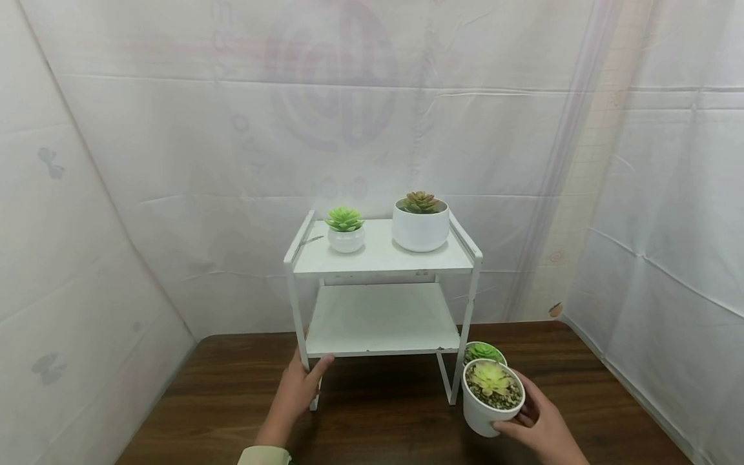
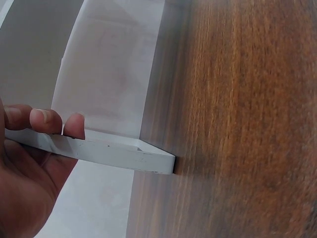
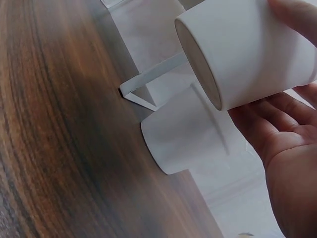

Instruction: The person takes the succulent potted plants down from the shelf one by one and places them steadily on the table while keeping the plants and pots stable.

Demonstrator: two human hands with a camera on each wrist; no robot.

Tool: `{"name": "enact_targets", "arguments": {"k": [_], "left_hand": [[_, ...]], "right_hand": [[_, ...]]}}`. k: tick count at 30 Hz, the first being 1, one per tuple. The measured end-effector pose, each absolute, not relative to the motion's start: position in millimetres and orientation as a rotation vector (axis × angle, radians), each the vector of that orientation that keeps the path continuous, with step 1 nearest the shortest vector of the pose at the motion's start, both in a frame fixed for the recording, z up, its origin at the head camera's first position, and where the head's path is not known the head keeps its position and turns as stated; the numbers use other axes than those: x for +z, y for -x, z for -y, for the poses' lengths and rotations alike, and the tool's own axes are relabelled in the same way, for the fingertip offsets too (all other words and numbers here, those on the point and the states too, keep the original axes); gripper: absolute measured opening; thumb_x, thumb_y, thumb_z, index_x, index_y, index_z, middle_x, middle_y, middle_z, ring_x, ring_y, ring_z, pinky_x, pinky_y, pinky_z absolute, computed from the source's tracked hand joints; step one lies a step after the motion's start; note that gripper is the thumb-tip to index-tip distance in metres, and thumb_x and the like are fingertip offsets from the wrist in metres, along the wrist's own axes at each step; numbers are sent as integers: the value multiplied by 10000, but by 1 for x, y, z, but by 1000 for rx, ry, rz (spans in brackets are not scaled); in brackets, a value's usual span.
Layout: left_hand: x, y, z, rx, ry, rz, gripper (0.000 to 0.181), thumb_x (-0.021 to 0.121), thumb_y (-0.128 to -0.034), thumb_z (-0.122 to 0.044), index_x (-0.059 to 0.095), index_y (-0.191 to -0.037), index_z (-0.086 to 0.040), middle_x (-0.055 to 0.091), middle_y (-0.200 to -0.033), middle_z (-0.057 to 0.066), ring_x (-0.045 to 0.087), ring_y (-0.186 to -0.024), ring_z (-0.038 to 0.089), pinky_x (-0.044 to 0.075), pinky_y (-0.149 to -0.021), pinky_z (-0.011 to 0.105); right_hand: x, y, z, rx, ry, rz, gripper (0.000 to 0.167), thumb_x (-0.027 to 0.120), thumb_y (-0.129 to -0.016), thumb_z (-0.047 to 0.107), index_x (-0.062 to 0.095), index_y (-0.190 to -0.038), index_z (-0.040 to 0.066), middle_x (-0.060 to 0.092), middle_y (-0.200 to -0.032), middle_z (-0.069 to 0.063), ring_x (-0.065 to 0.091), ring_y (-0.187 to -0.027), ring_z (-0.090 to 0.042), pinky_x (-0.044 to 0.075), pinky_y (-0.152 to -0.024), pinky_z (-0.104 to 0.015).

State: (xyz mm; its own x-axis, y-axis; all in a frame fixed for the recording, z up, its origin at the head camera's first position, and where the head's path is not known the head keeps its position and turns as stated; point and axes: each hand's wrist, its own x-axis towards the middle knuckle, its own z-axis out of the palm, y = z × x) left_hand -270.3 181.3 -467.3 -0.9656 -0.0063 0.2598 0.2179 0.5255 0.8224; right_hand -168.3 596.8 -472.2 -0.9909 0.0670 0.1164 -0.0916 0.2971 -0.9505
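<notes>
A white two-tier shelf stands on the wooden table. At its front left leg my left hand grips the frame; the left wrist view shows the fingers curled over the white bar. My right hand holds a white pot with a yellow-green succulent by its side. In the right wrist view this held pot is lifted off the table, tilted in that picture. Just behind it, a second white pot with a green succulent stands on the table, partly hidden.
On the top shelf sit a small white pot with a bright green succulent and a larger white pot with a reddish succulent. White sheets hang behind and at both sides of the brown table.
</notes>
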Motion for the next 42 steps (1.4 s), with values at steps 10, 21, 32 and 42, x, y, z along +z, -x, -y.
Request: {"name": "enact_targets", "arguments": {"k": [10,21,32,42], "left_hand": [[-469,271,-182,-1438,174,2529,833,607,-919,-496,159,-1560,-209,588,-1267,237,608,-729,221,491,-568,289],[-469,270,-182,-1442,160,2533,834,606,-918,-500,162,-1560,-207,597,-1248,242,605,-729,214,494,-568,286],[-468,270,-182,-1403,154,2529,822,601,-916,-514,192,-1555,-197,593,-1286,236,612,-784,195,496,-605,298],[-469,270,-182,-1440,157,2533,822,590,-918,-527,178,-1555,-210,559,-1321,267,643,-849,234,508,-572,294]], "right_hand": [[-479,169,-603,1719,15,2463,900,836,-742,135,320,-1477,89,406,-1456,-229,532,-1044,89,547,-857,-267],[-487,171,-606,1721,59,2503,920,833,-752,150,288,-1488,70,384,-1470,-256,520,-1251,-376,554,-872,-300],[-497,171,-612,1717,108,2549,925,830,-760,167,273,-1489,47,363,-1478,-291,476,-1287,-454,557,-885,-352],[-504,172,-616,1740,157,2578,930,822,-773,219,261,-1496,53,355,-1487,-296,458,-1306,-457,553,-894,-382]]}}
